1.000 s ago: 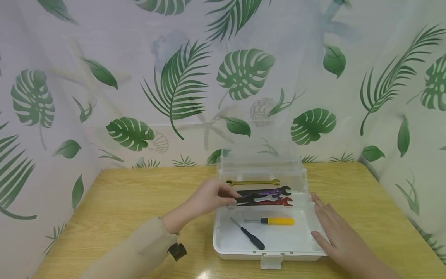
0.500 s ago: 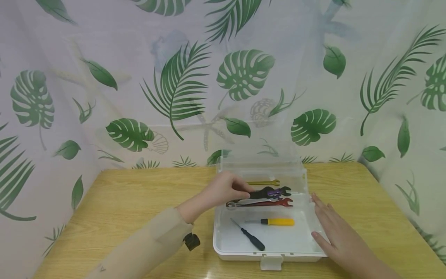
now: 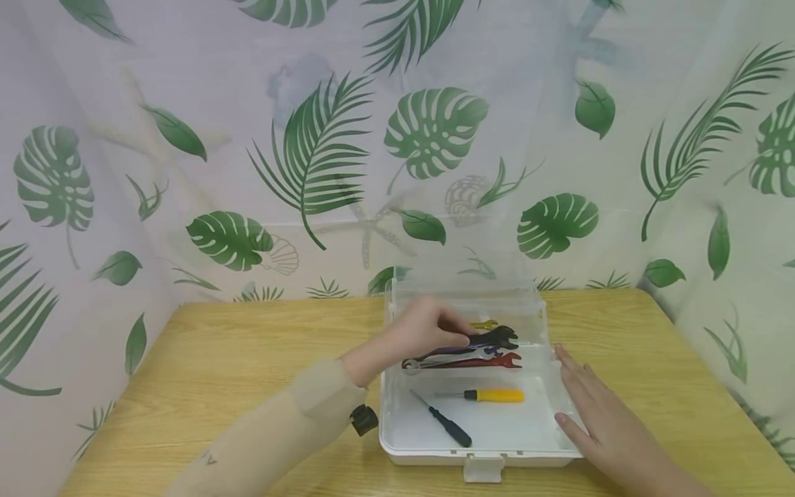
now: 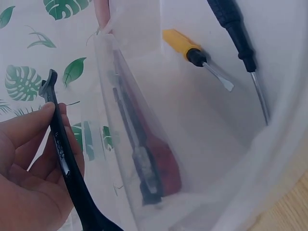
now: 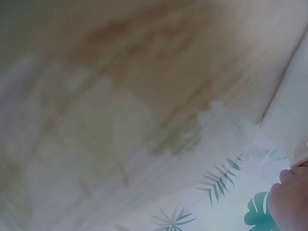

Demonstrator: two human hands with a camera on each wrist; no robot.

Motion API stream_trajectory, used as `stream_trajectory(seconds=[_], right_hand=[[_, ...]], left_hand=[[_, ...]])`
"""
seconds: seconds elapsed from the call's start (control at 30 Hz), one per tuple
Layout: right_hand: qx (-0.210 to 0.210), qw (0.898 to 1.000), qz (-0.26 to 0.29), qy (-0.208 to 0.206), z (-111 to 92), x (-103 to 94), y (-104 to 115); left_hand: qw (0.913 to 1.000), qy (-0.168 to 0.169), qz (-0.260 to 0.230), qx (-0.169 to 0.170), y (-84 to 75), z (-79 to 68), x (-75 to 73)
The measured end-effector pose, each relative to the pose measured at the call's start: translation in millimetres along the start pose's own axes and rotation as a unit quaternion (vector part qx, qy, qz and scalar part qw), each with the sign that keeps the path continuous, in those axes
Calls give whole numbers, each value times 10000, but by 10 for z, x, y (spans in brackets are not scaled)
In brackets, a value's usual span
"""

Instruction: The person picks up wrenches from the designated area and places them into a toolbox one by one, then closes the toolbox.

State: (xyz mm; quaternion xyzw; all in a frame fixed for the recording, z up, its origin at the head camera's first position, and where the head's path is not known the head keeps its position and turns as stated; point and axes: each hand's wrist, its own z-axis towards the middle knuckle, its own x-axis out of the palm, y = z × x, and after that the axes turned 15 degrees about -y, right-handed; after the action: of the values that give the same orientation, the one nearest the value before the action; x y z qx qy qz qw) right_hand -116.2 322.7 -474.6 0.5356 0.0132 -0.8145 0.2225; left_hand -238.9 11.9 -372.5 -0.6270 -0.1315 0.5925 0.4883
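My left hand (image 3: 435, 328) is over the back compartment of a white toolbox (image 3: 478, 455), thumb and fingers pinching a black wrench (image 3: 493, 338). In the left wrist view, that black wrench (image 4: 62, 154) slants down from the fingertips of my left hand (image 4: 29, 163). Beneath it in the compartment lie a silver wrench (image 3: 456, 357), a red wrench (image 3: 509, 361) and a partly covered purple wrench. A gold wrench (image 3: 487, 324) shows behind. My right hand (image 3: 599, 414) rests against the box's right side, fingers extended; its fingertips (image 5: 284, 180) appear at the right wrist view's lower right.
In the front compartment lie a yellow-handled screwdriver (image 3: 499, 395) and a black screwdriver (image 3: 450, 424). A clear lid (image 3: 466, 279) stands raised behind. The box sits on a wooden table (image 3: 261, 345) before a leaf-print curtain (image 3: 348, 41). A latch (image 3: 483, 468) hangs in front.
My left hand has moved right and slightly back with the black wrench, from the compartment's left edge to above the other wrenches. The right hand has stayed put.
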Motion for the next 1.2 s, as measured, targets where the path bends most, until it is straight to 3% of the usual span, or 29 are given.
stream_trajectory(seconds=[0.27,0.63,0.97,1.2], right_hand=[[-130,9998,-64,-118,-16,1,-1],[-255,9993,-35,-276,-26,9,-12],[-304,9989,-53,-353,-27,31,-19],[-514,9969,23,-588,-23,42,-35]], left_hand=[[10000,-5,-82,46,-75,63,36],[9991,-1,-89,425,-100,134,92],[9978,90,108,650,4,148,162],[9973,-77,389,618,19,132,202]])
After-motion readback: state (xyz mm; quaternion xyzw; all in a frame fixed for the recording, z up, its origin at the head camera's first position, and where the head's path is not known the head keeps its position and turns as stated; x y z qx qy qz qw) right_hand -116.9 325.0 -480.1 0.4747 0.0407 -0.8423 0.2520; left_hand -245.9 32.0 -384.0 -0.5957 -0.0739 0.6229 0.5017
